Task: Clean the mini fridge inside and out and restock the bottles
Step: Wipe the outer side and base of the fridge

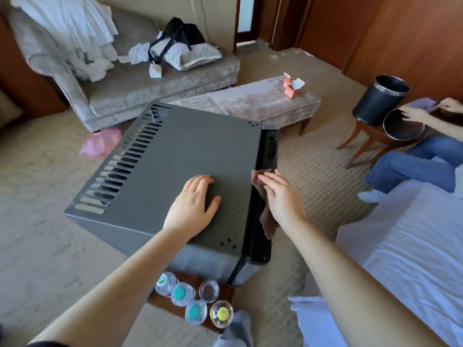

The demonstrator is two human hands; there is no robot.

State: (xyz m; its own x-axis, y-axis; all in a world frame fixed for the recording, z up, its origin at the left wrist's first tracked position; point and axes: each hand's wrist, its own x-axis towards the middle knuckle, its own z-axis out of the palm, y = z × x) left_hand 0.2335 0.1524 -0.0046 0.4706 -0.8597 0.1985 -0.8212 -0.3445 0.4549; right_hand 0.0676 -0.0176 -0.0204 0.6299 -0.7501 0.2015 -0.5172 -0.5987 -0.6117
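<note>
On a beige carpet between a grey chaise and a white bed, the mini fridge sits under both hands. The left hand lies flat and relaxed on its grey top. Just beside it, the right hand presses a brown cloth with straight fingers against the black door edge. Bottles stand below the left forearm.

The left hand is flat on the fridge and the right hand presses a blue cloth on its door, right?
Not quite: the head view shows the cloth is brown, not blue. The left hand is flat on the fridge and the right hand presses the cloth on its door.
</note>
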